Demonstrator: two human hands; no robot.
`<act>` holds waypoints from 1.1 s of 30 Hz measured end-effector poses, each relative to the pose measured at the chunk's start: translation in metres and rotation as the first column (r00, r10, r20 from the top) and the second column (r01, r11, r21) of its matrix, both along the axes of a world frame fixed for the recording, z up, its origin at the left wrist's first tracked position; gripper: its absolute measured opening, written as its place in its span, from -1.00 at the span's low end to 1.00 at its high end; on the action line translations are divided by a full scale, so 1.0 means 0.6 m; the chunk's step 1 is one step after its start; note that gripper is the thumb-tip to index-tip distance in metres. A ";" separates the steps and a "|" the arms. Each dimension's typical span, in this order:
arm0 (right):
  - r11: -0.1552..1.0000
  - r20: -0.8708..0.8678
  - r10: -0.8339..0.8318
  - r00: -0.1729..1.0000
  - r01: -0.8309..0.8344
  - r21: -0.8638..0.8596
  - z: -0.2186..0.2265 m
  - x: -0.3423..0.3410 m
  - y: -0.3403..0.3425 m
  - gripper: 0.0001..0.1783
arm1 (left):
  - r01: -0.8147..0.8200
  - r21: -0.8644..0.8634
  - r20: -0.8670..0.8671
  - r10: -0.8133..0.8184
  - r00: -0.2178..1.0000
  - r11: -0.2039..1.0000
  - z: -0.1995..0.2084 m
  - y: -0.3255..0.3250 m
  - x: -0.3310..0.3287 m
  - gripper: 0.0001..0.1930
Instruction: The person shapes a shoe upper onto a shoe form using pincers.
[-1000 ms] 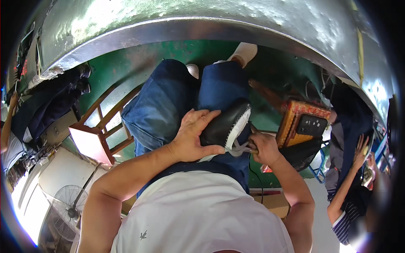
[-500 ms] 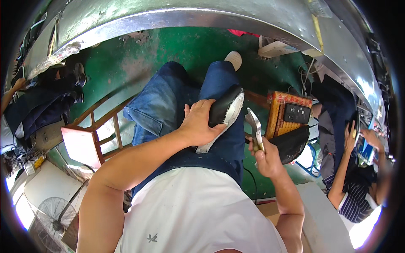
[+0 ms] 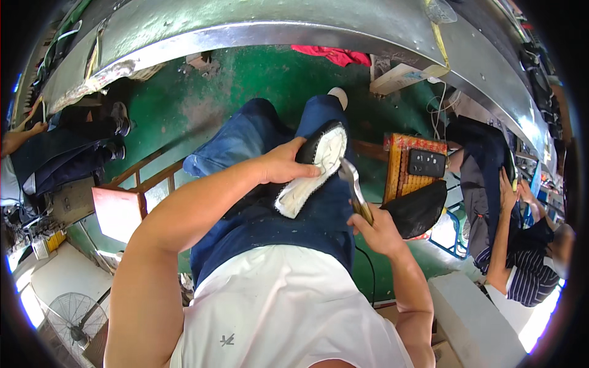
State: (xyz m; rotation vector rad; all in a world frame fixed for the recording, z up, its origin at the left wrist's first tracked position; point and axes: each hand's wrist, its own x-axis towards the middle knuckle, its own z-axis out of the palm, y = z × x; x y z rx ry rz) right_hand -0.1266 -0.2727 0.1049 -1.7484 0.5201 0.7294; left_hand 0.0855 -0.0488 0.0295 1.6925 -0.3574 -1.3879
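Observation:
Across my right thigh lies a black shoe upper [image 3: 297, 193], its white underside turned up and a ragged, gathered edge running round the toe. My left hand [image 3: 283, 163] grips it from the left, thumb pressed on the white side and fingers hidden behind the black part. In my right hand [image 3: 377, 232] is a pair of lasting pincers [image 3: 356, 187], metal-headed with yellowish handles, closed in my fingers. Their head is at the right edge of the upper near the toe; whether it touches, I cannot tell.
A metal-edged bench [image 3: 257, 35] curves across the front. To my right, a woven stool [image 3: 396, 167] carries a black case [image 3: 427, 163] and a black pouch [image 3: 417, 211]. Co-workers sit at both sides. A wooden chair [image 3: 119, 208] and a fan [image 3: 76, 328] stand on my left.
The upper has rolled so that more of its white underside faces up. My right hand has brought the pincers leftward, their head now by the toe edge. My left thumb lies further onto the underside.

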 end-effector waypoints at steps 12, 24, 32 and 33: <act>0.799 0.225 0.571 0.789 -0.472 -0.373 0.051 0.047 0.032 -0.40 | 0.033 -0.022 0.039 -0.032 0.999 0.999 0.007 -0.014 -0.012 -0.12; 0.757 0.515 0.637 0.574 -0.339 -0.559 -0.126 0.068 -0.017 -0.66 | -0.036 -0.022 0.159 0.039 0.986 0.999 -0.005 -0.007 -0.027 -0.21; 0.801 0.346 0.523 0.779 -0.309 -0.513 -0.106 -0.048 -0.004 -0.62 | 0.025 0.007 0.570 -0.025 0.821 1.000 0.015 -0.003 -0.091 -0.07; 0.801 0.319 0.524 0.790 -0.330 -0.500 -0.112 -0.049 -0.009 -0.62 | 0.037 -0.073 0.669 0.021 0.743 0.997 0.017 0.003 -0.100 -0.06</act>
